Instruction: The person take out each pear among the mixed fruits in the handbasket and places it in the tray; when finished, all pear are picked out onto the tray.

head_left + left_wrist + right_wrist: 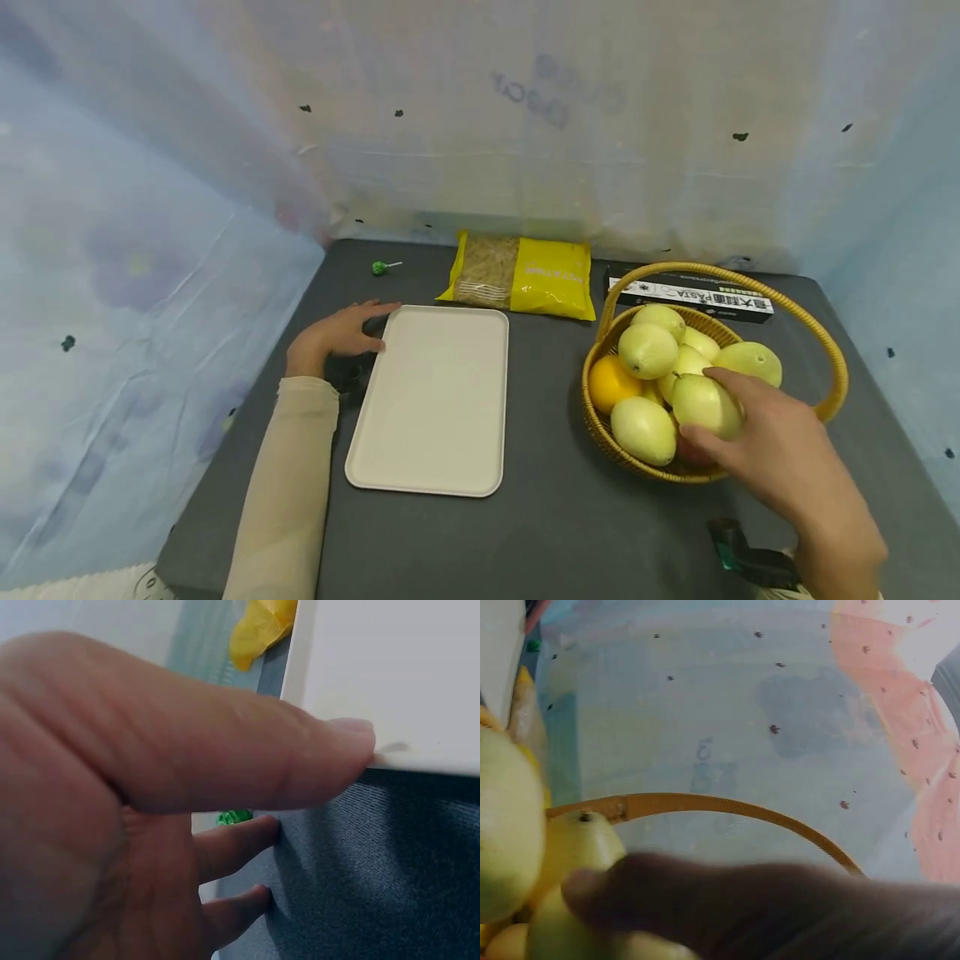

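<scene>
My left hand point(341, 333) is at the upper left edge of a cream rectangular tray point(435, 400). Its thumb touches the tray rim in the left wrist view, and its other fingers reach down to the dark tabletop. On the right stands a woven basket point(618, 454) with a tall arched handle, filled with fruit. My right hand point(783, 454) grips a pale green pear point(701, 407) at the basket's front right, thumb and fingers around it. Near that pear lie several pale green fruits point(645, 429) and an orange point(611, 383). In the right wrist view the fingertips are partly hidden.
Behind the tray lies a yellow pasta bag point(555, 275). A black and white pasta box point(690, 296) is partly behind the basket handle. A green lollipop point(379, 268) rests at the back left. Patterned sheets point(525, 125) hang around the grey table.
</scene>
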The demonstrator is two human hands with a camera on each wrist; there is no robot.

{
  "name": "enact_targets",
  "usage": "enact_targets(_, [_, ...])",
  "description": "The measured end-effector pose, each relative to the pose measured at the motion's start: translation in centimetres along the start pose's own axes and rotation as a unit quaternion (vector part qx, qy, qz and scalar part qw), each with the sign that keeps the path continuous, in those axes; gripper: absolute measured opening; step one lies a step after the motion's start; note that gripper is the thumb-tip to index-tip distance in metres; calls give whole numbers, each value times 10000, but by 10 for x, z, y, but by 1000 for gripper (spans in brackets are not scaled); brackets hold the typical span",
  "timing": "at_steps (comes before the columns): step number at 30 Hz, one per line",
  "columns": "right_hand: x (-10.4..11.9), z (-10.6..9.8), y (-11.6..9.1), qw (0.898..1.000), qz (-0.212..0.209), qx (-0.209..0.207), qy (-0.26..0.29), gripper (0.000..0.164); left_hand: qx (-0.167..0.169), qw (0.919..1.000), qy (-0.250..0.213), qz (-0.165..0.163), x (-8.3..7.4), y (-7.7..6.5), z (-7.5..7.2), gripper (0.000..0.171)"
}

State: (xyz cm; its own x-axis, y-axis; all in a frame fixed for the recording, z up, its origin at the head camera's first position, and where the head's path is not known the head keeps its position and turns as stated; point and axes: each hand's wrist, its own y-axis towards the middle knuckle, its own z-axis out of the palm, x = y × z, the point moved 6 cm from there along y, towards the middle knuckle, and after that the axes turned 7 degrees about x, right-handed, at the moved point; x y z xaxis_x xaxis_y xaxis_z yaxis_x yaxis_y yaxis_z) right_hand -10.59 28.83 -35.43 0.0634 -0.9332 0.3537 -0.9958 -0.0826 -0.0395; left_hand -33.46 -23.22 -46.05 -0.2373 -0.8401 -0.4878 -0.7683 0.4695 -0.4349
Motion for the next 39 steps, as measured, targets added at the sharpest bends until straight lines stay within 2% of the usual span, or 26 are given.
enact_targets(5, [14, -14, 4, 9987, -463, -121, 186, 74, 12, 10000, -8, -64, 0, 0, -1, 79])
enact_targets(9, [36, -24, 12, 9936, -944, -357, 508, 71, -25, 9999, -24, -113, 0, 1, -3, 80])
enact_targets(13, [65, -24, 27, 9790, -1590, -505, 1173, 74, -23, 9999, -5, -162, -1, 2, -2, 80])
enact_targets(16, [86, -20, 41, 9665, -2044, -541, 1456, 78, 9, 9998, 31, -212, -1, 0, -1, 80])
enact_targets(19, [106, -11, 56, 9589, -2267, -485, 1635, 76, 24, 9997, 44, -237, 0, -1, -1, 80])
enact_targets(22, [125, 0, 73, 9490, -2369, -325, 2054, 71, 2, 9997, 58, -241, 1, -1, -2, 80])
enact_targets(25, [145, 13, 90, 9338, -2463, -131, 2593, 70, -34, 9997, 81, -233, 2, -1, -2, 80])
enact_targets(28, [166, 26, 106, 9115, -2593, 69, 3192, 72, -68, 9997, 100, -224, 3, -1, -3, 80])
enact_targets(31, [187, 38, 121, 8953, -2761, 158, 3493, 72, -88, 9996, 98, -248, 3, 0, -2, 80])
enact_targets(33, [201, 45, 131, 8901, -2845, 172, 3557, 72, -115, 9995, 96, -274, 4, 0, -1, 80])
enact_targets(39, [230, 71, 164, 8886, -2908, 249, 3539, 71, -127, 9993, 68, -343, 4, 1, -2, 80])
